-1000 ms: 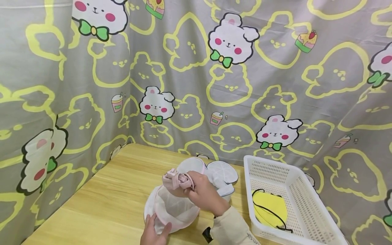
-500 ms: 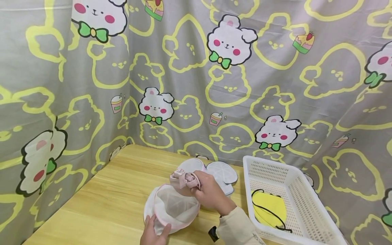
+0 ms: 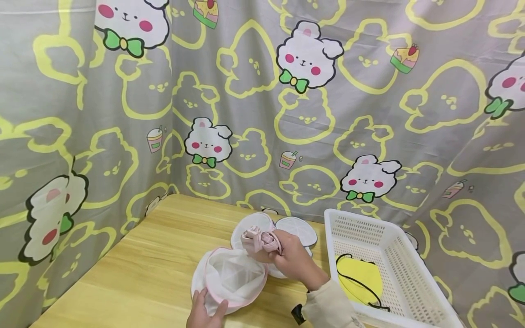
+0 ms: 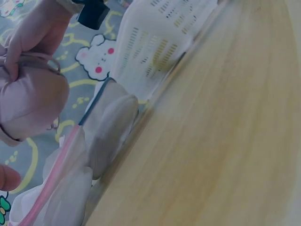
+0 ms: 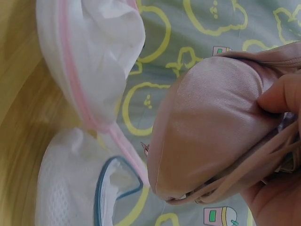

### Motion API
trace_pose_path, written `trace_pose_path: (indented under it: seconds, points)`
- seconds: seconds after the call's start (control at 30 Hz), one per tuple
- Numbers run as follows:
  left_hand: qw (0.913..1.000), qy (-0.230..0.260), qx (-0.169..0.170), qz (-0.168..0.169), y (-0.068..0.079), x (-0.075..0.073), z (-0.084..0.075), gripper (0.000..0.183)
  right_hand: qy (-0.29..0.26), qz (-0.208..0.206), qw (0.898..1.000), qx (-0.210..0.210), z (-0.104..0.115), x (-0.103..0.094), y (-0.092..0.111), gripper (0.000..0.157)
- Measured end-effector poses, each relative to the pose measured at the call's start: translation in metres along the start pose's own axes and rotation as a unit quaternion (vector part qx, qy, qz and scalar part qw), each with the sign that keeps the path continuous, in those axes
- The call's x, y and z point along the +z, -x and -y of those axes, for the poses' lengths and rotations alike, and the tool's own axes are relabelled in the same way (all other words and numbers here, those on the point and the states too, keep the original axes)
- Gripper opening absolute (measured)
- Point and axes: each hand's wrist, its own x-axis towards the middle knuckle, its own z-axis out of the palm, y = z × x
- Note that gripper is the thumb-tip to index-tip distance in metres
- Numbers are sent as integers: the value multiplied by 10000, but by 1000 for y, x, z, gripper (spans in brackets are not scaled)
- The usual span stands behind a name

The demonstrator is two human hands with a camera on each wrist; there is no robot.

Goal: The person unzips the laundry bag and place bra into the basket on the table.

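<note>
A folded pink bra (image 3: 258, 243) is in my right hand (image 3: 295, 257), with its straps bunched on top. In the right wrist view the thumb presses on the smooth cup of the bra (image 5: 211, 117). My left hand (image 3: 205, 310) holds the near left side of a white mesh laundry bag (image 3: 235, 278) with pink trim. The mouth of this bag faces up, and its inside shows white mesh. The bra hangs above and to the right of the bag's far rim, apart from the table. In the left wrist view only the left thumb (image 4: 8, 178) shows.
Behind the bra lie a round white mesh bag (image 3: 246, 225) and another with blue-grey trim (image 3: 297, 230). A white plastic basket (image 3: 385, 232) stands at the right, holding a yellow item (image 3: 361, 278) with a black cord. A patterned curtain (image 3: 246, 114) encloses the wooden table (image 3: 123, 273).
My right hand has moved to the right with the bra, away from over the laundry bag's mouth, so more of the bag's inside shows. The left hand has stayed at the bag's side.
</note>
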Motion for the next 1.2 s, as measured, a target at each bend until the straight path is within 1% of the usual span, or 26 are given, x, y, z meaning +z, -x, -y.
trace_pose_path:
  seconds: [0.27, 0.43, 0.6, 0.77, 0.87, 1.03, 1.2]
  points:
    - [9992, 367, -144, -120, 2, 1, 1, 69, -103, -142, 9998, 8, -8, -11, 7, 23]
    - [9988, 440, -143, -150, 2, 1, 1, 70, 97, -241, 9996, 74, -10, -19, 11, 27]
    - [9982, 570, -103, -169, 2, 1, 1, 71, 314, -278, 9989, 202, -14, -27, 17, 27]
    - [9986, 518, -128, -69, 2, 0, 1, 72, 395, -342, 9985, 136, -18, -33, 22, 28]
    - [9983, 568, -144, -42, 2, 0, 0, 72, 472, -332, 9980, 273, -18, -39, 25, 28]
    - [9985, 530, -108, -59, 2, 0, 0, 72, 616, -322, 9956, 628, -18, -51, 31, 29]
    - [9988, 481, -78, -99, 3, 0, -1, 72, 710, -377, 9940, 738, -19, -63, 36, 30]
